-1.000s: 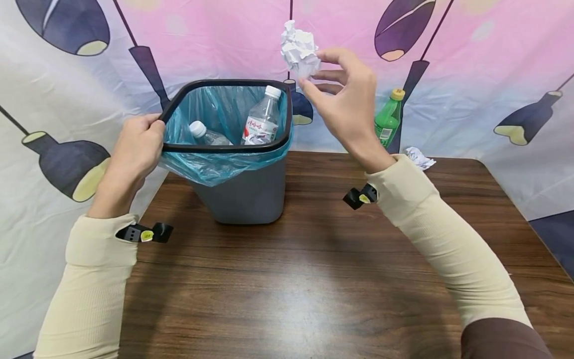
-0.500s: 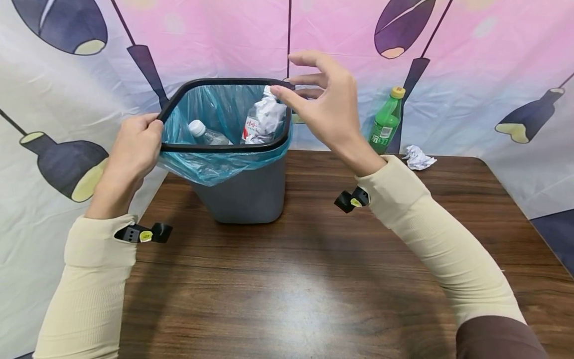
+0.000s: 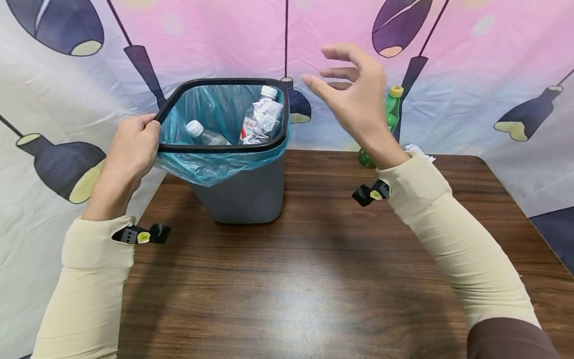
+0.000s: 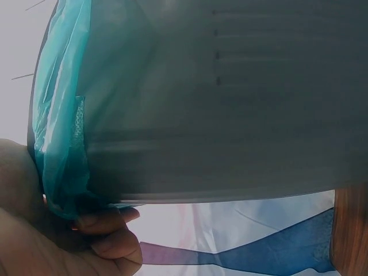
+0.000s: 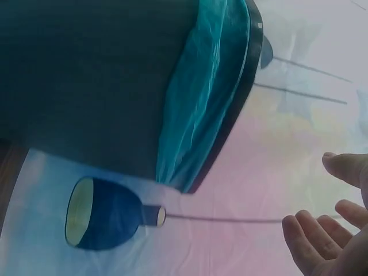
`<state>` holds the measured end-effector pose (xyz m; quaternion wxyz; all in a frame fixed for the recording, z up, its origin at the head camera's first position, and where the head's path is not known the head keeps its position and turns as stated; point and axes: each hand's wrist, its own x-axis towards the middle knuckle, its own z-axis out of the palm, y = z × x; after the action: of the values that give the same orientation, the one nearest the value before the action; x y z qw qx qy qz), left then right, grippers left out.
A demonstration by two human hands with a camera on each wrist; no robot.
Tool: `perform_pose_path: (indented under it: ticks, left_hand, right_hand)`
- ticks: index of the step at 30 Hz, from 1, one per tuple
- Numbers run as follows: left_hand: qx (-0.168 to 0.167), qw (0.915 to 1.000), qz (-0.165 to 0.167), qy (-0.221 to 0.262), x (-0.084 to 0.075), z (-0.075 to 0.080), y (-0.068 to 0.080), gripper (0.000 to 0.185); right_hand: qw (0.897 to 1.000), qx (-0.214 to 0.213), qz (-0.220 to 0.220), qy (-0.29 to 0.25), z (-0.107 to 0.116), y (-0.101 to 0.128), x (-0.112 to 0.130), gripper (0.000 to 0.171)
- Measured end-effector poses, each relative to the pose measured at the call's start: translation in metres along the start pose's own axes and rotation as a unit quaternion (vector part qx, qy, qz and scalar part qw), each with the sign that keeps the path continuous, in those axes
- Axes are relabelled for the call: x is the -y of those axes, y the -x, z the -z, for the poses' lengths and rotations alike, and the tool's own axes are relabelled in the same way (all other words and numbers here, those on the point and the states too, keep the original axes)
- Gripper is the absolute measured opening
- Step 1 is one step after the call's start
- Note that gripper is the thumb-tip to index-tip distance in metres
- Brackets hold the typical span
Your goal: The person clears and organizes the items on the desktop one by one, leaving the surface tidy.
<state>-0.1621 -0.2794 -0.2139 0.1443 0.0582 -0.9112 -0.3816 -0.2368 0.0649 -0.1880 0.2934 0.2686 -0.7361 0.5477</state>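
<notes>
Paper wad (image 3: 265, 115) lies in the bin (image 3: 244, 192); the drop looks done.
The bin rim is gripped by the curled fingers (image 3: 150, 130) of the left hand (image 3: 130, 152); the right hand (image 3: 358, 97) is held spread and empty, above and right of the rim. Another wad (image 3: 419, 150) and a green bottle (image 3: 390, 112), behind that wrist, would be reached next. A brown wooden surface (image 3: 314, 279) is backed by a lamp-printed curtain (image 3: 484, 75).

head: above, facing forward-down at table (image 3: 314, 279) | wrists: close, low, looking sideways; all share bin (image 3: 244, 192)
</notes>
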Motion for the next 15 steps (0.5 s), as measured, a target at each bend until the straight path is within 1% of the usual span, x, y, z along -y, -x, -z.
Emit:
perform_pose_path:
  ticks: [6, 8, 15]
  left_hand:
    - [-0.004, 1.0000, -0.003, 0.002, 0.001, 0.000, 0.000, 0.054]
    - [-0.006, 1.0000, -0.004, 0.002, 0.001, 0.000, 0.000, 0.054]
    - [-0.005, 1.0000, -0.002, 0.003, 0.001, 0.000, 0.001, 0.054]
  right_hand:
    - [0.998, -0.027, -0.054, 0.021, 0.019, -0.004, -0.015, 0.049]
    - [0.997, -0.035, -0.064, 0.033, 0.025, -0.005, -0.021, 0.050]
    - [0.989, -0.053, -0.123, 0.066, 0.047, -0.003, -0.048, 0.052]
